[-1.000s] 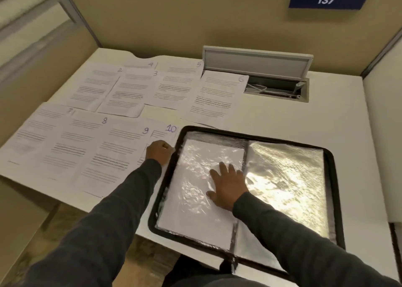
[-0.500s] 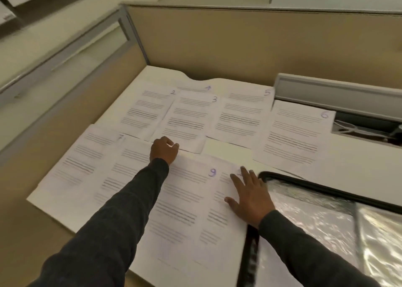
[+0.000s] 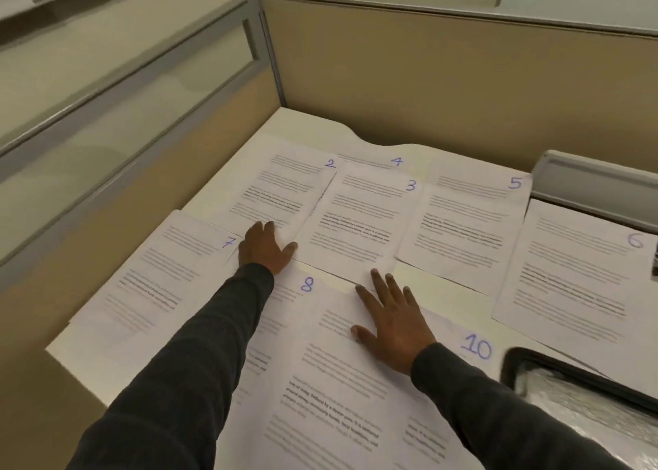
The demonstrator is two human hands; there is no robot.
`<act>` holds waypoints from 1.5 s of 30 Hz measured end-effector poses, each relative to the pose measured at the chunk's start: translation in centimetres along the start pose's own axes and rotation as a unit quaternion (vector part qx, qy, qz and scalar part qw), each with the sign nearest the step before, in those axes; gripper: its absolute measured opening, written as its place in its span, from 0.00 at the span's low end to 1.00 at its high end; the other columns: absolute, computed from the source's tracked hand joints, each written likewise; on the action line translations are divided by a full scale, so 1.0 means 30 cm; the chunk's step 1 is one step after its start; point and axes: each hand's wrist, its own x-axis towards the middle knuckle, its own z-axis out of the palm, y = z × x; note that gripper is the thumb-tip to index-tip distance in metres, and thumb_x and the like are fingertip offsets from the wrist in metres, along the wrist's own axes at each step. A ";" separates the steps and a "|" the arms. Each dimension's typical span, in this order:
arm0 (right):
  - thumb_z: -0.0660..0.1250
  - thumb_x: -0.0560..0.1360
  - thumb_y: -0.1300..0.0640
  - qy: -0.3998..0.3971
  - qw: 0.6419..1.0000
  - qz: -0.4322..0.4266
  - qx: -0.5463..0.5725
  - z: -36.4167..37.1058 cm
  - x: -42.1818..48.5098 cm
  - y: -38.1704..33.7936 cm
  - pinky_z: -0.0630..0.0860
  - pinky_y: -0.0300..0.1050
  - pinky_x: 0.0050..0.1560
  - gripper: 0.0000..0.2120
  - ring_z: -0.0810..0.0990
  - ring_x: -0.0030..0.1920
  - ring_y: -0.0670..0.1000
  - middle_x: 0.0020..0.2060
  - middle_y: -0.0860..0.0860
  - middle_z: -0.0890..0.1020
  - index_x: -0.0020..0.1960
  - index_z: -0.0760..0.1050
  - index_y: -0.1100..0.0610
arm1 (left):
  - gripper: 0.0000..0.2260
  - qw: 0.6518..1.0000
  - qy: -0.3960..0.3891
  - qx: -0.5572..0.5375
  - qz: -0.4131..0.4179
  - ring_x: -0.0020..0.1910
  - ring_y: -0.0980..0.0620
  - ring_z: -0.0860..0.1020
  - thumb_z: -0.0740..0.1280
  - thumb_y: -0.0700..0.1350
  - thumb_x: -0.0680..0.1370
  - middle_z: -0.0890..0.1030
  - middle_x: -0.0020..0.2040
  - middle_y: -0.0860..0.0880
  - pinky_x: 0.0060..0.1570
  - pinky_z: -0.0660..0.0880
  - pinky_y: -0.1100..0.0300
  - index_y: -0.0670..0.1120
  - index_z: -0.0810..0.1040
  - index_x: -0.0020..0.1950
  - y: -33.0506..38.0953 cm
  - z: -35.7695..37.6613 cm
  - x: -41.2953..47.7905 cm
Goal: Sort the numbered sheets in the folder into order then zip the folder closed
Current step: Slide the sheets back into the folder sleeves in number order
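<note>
Numbered white sheets lie spread over the desk. Sheet 2 (image 3: 285, 191), sheet 4 (image 3: 374, 159), sheet 3 (image 3: 359, 220), sheet 5 (image 3: 466, 220) and sheet 6 (image 3: 576, 273) form the far row. Sheet 7 (image 3: 167, 266), sheet 8 (image 3: 306, 286) and sheet 10 (image 3: 477, 346) lie nearer. My left hand (image 3: 265, 250) rests on the lower edge of sheet 2, thumb spread. My right hand (image 3: 391, 321) lies flat on a near sheet (image 3: 338, 398) whose number it hides, fingertips reaching sheet 3's lower corner. The open black zip folder (image 3: 566, 373) shows at the lower right.
Beige cubicle partitions (image 3: 427, 77) wall the desk at the back and left. A grey cable hatch lid (image 3: 591, 181) stands up at the back right. The desk's left edge (image 3: 71, 362) drops off beside sheet 7.
The view swung left, away from the folder. My right hand left the folder's plastic sleeve and came onto the near sheets. My left hand reached forward from sheet 10 to sheet 2's lower edge.
</note>
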 end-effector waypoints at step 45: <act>0.70 0.75 0.58 0.158 0.753 0.300 0.564 -0.043 -1.139 0.966 0.81 0.59 0.57 0.13 0.85 0.50 0.59 0.51 0.55 0.86 0.59 0.81 0.57 | 0.24 0.790 0.056 -0.089 0.603 0.50 0.46 0.76 0.69 0.56 0.75 0.77 0.56 0.44 0.45 0.75 0.55 0.44 0.75 0.66 1.097 0.434 -1.636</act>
